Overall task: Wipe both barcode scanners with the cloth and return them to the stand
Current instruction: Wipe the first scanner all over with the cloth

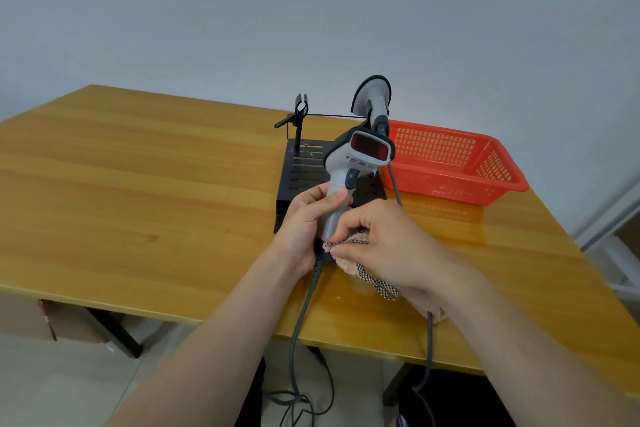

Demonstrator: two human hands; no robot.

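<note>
Altogether: two scanners (358, 156), one cloth (349, 253), one stand (301, 163), one basket (485, 163).

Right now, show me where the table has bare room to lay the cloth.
Widest free patch: the table left of the stand, out to its edge. A smaller one lies between the right hand and the red basket. Crowded: the middle, with left hand, scanner, cloth and cables.
</note>
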